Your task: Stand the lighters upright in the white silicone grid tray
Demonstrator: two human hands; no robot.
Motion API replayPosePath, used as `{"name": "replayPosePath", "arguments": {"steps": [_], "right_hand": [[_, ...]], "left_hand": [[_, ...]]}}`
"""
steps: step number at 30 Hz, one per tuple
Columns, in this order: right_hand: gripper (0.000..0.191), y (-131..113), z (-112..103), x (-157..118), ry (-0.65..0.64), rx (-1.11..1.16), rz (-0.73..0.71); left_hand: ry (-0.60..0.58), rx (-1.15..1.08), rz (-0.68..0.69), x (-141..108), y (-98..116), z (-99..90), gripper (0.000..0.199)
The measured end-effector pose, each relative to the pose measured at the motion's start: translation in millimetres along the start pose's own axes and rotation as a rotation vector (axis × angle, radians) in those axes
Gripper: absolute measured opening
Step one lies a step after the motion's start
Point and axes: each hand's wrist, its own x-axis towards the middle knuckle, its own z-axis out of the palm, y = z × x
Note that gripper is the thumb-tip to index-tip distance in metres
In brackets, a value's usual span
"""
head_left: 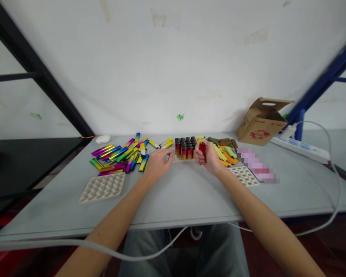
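Note:
My right hand (209, 157) is closed around a red lighter (202, 147), held upright above the table's far middle. Beside it, several red and yellow lighters with black tops (187, 148) stand in rows in a pale moulded tray (177, 158). Left of that tray is my left hand (159, 163), its fingers bent and the thumb and forefinger close together; whatever is between them is hidden. A loose heap of shiny yellow, purple, blue and green slim pieces (119, 154) lies to its left. Orange, green and brown slim pieces (226, 152) lie just right of my right hand.
An egg-carton-like tray (103, 187) lies at the left, another holed tray (243, 176) at the right. Behind them are a blurred pink packet (255, 163), an open cardboard box (258, 125) and a power strip (302, 149). A white cable (338, 184) hangs over the front edge.

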Motion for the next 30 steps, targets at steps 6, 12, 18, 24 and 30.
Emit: {"name": "replayPosePath", "arguments": {"steps": [6, 12, 18, 24, 30], "right_hand": [[0.05, -3, 1, -4, -0.017, 0.069, -0.006], [0.03, -5, 1, -5, -0.08, 0.129, -0.103], [0.021, -4, 4, -7, -0.079, 0.039, -0.236], [0.032, 8, 3, -6, -0.084, -0.133, -0.319], [0.032, 11, 12, -8, -0.116, -0.127, -0.34]], "left_hand": [[0.02, -0.012, -0.012, 1, 1, 0.8, 0.015], [0.052, -0.02, 0.002, 2, 3, -0.8, 0.016], [0.108, -0.081, 0.022, 4, 14, -9.0, 0.02], [0.012, -0.175, 0.147, 1, 34, -13.4, 0.019], [-0.094, -0.24, 0.161, -3, 45, -7.1, 0.025]]}}
